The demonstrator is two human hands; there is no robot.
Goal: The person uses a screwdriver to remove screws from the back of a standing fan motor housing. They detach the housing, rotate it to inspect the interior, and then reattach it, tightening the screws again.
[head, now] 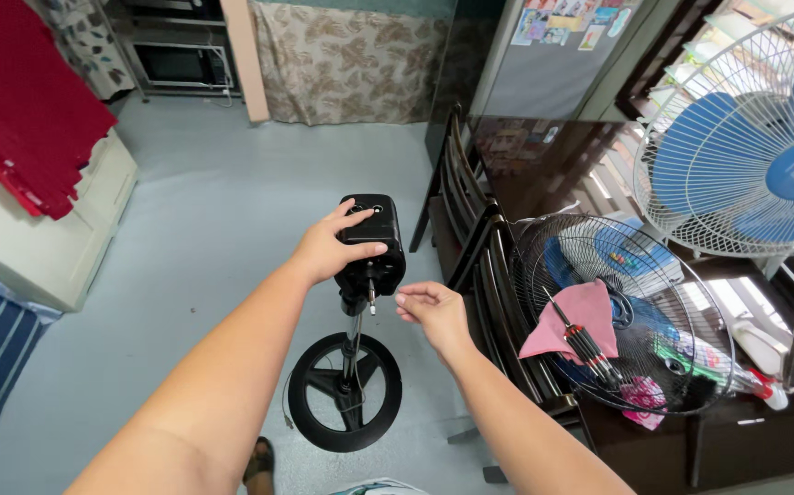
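Note:
My left hand (pixel 331 246) grips the black motor housing (pixel 374 240) of a stripped-down pedestal fan, fingers wrapped over its top and side. A bare metal shaft (pixel 371 297) sticks out below the front of the housing. My right hand (pixel 433 310) hovers just to the right of that shaft, fingers loosely curled, holding nothing. The housing sits on a metal pole (pixel 352 344) that drops to a round black base (pixel 345 391) on the floor.
A black wire fan guard (pixel 543 240) rests on the dark table to the right, holding a pink cloth (pixel 580 316) and a screwdriver (pixel 589 346). A white fan with blue blades (pixel 754 151) stands behind. Dark chairs (pixel 470 220) line the table. My foot (pixel 257 461) is near the base.

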